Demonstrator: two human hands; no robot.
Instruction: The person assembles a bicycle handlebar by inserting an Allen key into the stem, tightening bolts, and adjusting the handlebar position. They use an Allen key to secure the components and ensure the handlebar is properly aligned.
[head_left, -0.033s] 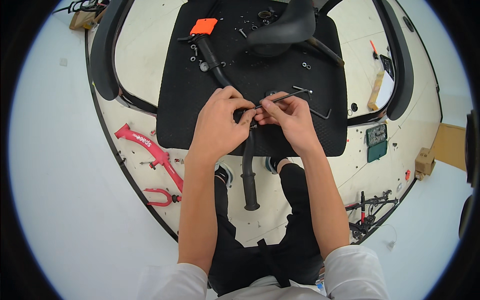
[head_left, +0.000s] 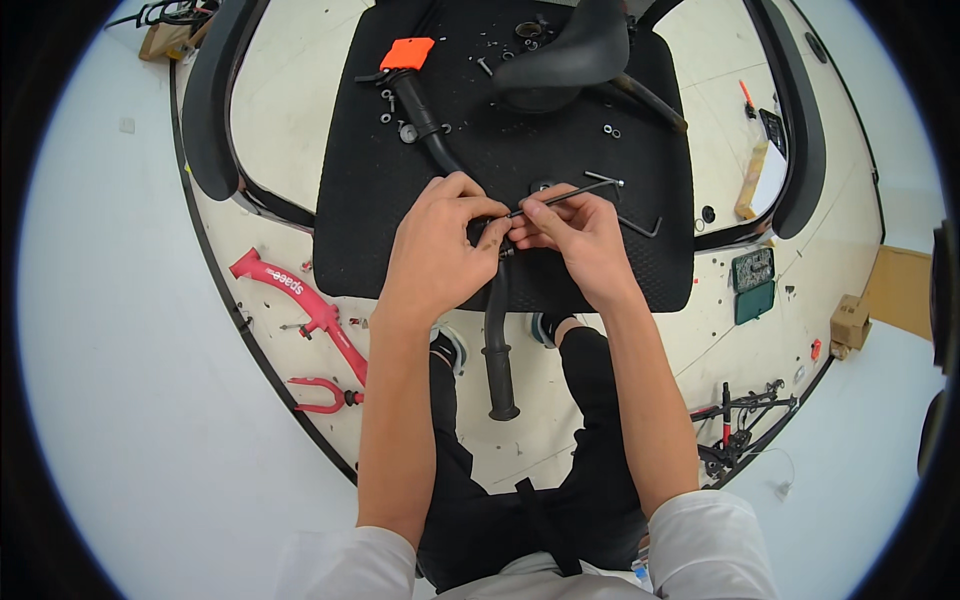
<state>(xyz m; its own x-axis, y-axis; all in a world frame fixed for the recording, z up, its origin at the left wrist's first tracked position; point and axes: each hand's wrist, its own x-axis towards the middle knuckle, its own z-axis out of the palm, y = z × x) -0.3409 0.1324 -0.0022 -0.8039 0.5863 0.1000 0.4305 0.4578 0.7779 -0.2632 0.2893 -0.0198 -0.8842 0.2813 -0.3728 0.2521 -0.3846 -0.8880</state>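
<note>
At the centre of the frame, our right hand [head_left: 580, 238] pinches a dark hex key [head_left: 583, 191] between thumb and closed fingers, its long arm pointing toward our left hand [head_left: 445, 245]. Our left thumb and forefinger nearly meet over the middle of the black handlebar [head_left: 497, 315]; we cannot tell what they hold. The handlebar runs from upper left to lower centre, across the black chair seat [head_left: 370, 220]. We see a saddle [head_left: 575, 55] at upper centre.

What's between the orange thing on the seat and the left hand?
The head view shows a black handlebar grip there, with a round metal piece beside it.
</note>
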